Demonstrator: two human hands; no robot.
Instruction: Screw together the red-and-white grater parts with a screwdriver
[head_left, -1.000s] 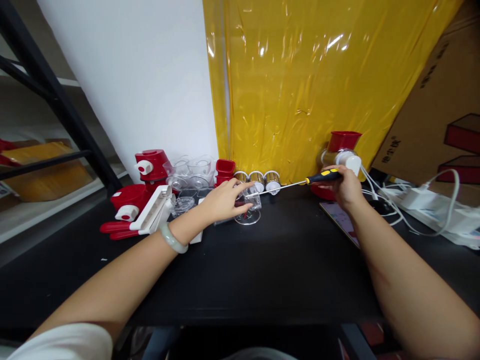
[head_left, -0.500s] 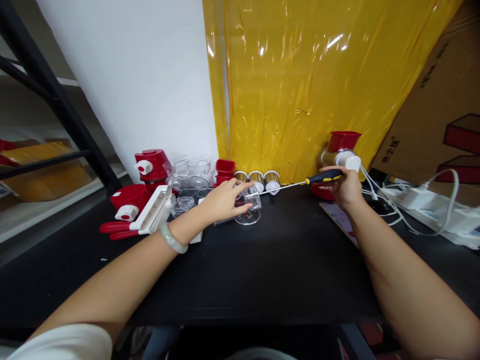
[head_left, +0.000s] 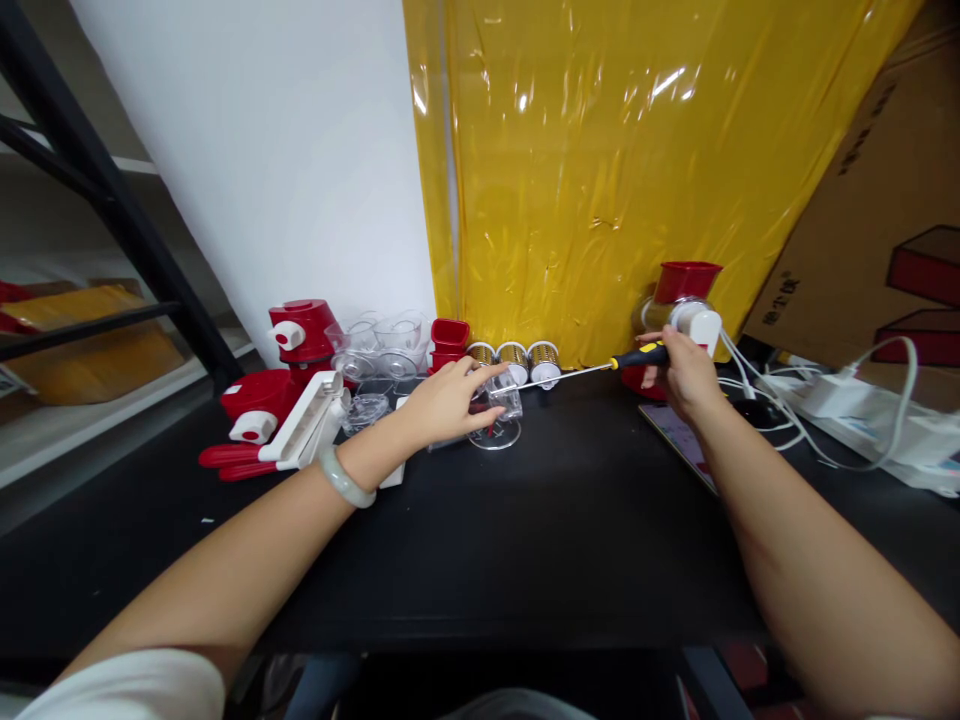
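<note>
My left hand [head_left: 454,400] is closed around a clear plastic part [head_left: 508,398] with a round rim, which rests on the black table. In my right hand [head_left: 684,375] is a screwdriver [head_left: 636,357] with a black and yellow handle. Its long shaft points left, and the tip reaches the clear part beside my left fingers; whether it touches a screw I cannot tell. Just behind stand three grater drums [head_left: 544,362] with white rims. Red hoppers [head_left: 448,340] sit to the left of them, partly behind my left hand.
At left are red grater bodies [head_left: 304,332], white arms with red handles [head_left: 304,425] and clear plastic parts [head_left: 379,340]. An assembled red and white grater [head_left: 690,290] stands behind my right hand. A phone [head_left: 679,440], white cables and a power strip [head_left: 874,420] lie at right.
My right hand has shifted its grip on the screwdriver's handle, with the fingers now further round its rear end. My left hand and the clear part have stayed in place.
</note>
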